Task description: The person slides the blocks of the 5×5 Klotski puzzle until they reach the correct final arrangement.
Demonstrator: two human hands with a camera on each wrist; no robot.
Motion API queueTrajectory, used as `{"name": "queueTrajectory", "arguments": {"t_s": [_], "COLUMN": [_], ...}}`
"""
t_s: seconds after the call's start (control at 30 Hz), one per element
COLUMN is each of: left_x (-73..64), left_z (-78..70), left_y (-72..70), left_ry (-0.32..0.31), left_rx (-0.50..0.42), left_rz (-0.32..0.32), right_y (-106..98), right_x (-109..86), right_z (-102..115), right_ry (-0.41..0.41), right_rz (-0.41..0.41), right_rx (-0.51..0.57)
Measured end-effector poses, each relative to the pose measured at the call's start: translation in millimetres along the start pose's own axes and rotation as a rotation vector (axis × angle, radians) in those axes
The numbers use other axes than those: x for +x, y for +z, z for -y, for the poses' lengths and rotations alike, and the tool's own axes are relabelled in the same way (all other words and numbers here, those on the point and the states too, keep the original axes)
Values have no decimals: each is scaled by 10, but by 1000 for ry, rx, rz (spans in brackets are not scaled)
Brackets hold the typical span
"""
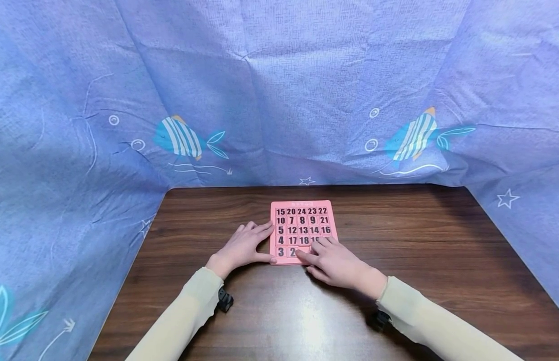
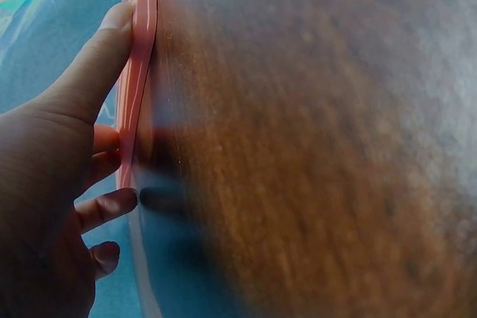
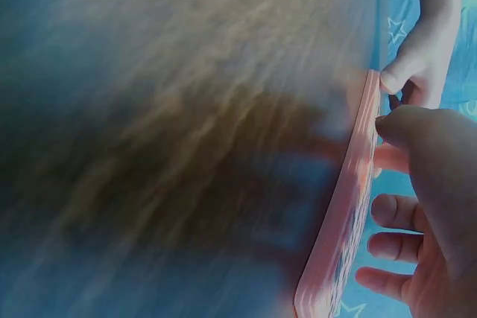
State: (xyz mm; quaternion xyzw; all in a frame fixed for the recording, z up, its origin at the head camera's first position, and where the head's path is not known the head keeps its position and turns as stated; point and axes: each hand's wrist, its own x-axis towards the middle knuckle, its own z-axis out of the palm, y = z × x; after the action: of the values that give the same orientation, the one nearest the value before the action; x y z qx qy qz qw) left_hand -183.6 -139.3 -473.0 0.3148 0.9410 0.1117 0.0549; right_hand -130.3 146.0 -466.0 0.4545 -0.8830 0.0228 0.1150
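A pink number slide puzzle (image 1: 304, 204) lies flat on the table, its black-numbered tiles in rows. At its left side, my left hand (image 1: 243, 245) spreads thumb and fingers along the edge, the thumb by the near left corner. In the left wrist view that thumb lies nearly straight against the puzzle's side (image 2: 141, 57). My right hand (image 1: 335, 263) is over the near right part, index fingertip on the bottom row beside the tile marked 2 and hiding some tiles. The right wrist view has its other fingers loosely bent beside the puzzle (image 3: 346, 191).
The dark wooden table (image 1: 419, 240) extends on both sides of the puzzle. A blue cloth (image 1: 302, 110) with fish prints hangs behind the far edge and along the sides. Both wrists wear small black devices (image 1: 225, 299).
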Motion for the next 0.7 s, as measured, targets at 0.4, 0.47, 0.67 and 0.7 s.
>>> {"name": "queueTrajectory", "arguments": {"t_s": [0.4, 0.47, 0.67, 0.7], "left_x": [-2, -3, 4, 4], "left_z": [10, 13, 14, 13], "left_y": [7, 8, 18, 18], "left_ry": [8, 8, 13, 13], "left_rx": [3, 5, 10, 11], "left_rz": [-9, -13, -19, -19], "right_y": [-103, -97, -61, -55], "right_x": [-406, -443, -440, -428], "right_z": [-182, -190, -164, -155], "right_ry": [78, 75, 60, 58], "right_rz": [-27, -26, -14, -11], "right_rx": [45, 39, 26, 23]}}
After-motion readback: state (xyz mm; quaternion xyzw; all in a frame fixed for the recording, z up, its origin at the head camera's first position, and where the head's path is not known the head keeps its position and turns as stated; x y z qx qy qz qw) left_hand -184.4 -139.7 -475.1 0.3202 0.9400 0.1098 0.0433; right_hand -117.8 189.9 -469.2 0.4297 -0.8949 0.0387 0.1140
